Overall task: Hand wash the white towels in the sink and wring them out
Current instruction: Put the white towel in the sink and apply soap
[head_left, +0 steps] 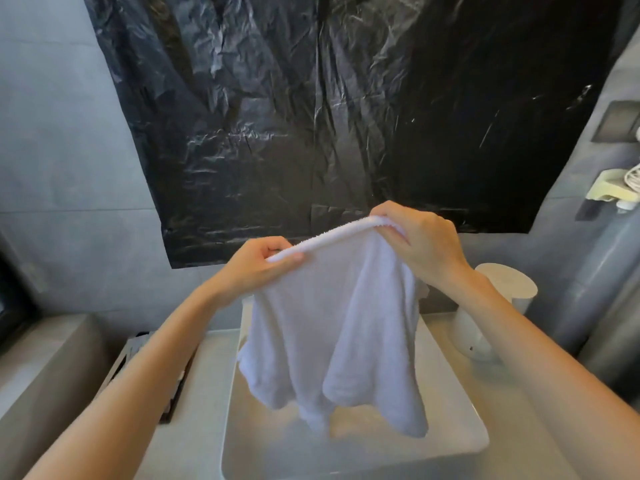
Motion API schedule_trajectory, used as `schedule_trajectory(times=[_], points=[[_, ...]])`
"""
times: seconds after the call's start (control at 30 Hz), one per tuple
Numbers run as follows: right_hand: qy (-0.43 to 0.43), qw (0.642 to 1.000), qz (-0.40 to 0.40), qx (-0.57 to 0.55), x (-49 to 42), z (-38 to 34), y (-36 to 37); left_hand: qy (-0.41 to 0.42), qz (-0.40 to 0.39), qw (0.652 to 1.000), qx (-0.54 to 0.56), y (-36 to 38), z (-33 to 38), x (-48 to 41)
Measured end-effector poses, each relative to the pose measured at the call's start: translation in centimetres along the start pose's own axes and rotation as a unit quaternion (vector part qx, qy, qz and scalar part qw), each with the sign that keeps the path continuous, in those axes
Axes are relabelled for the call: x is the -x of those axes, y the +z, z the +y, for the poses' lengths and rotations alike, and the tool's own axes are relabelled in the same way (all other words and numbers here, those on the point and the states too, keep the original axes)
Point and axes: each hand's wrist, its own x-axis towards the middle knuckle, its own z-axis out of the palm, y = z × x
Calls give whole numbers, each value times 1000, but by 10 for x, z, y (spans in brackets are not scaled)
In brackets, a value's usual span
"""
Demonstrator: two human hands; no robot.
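A white towel (332,327) hangs spread out above the white rectangular sink (460,448). My left hand (258,268) pinches its top edge at the left end. My right hand (420,244) grips the same edge at the right end, a little higher. The edge is stretched between both hands. The towel's lower corners dangle just over the basin. The towel hides the back of the sink and any tap.
A black plastic sheet (329,109) covers the wall behind the sink. A white dispenser (498,306) stands on the counter at the right. A dark tray (173,386) lies on the counter to the left. A pale shelf (613,192) is fixed to the right wall.
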Motion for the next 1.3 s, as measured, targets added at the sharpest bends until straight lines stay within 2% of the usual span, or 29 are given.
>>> schedule_trajectory(times=[0.07,0.13,0.2,0.27,0.37,0.47,0.53,0.6,0.67,0.77,0.97,1.1,1.3], points=[[40,997,-61,22,11,10,3,11,-23,998,-64,-7,-4,-3],[64,994,-74,40,20,15,5,17,-33,993,-114,-8,-11,-5],[73,994,-52,54,22,12,4,25,-36,987,-153,-5,-20,-5],[71,995,5,66,16,8,0,24,-33,984,-175,-2,-32,-3],[97,990,63,78,1,8,-13,8,28,991,-128,-3,-41,1],[142,987,22,77,1,17,-14,27,102,990,-93,-2,-33,0],[190,979,-37,60,9,24,-9,22,119,990,-76,1,-30,0],[258,957,-129,38,23,33,1,11,88,994,-64,5,-36,4],[319,927,-197,-29,44,42,14,2,21,998,-54,14,-49,15],[356,894,-217,-162,82,47,34,-40,-43,998,-36,32,-73,33],[390,838,-291,-247,129,54,79,-137,-49,989,3,67,-117,51],[465,776,-310,-292,139,67,102,-211,-33,976,50,85,-132,43],[511,755,-313,-265,148,82,141,-305,1,946,113,127,-159,17]])
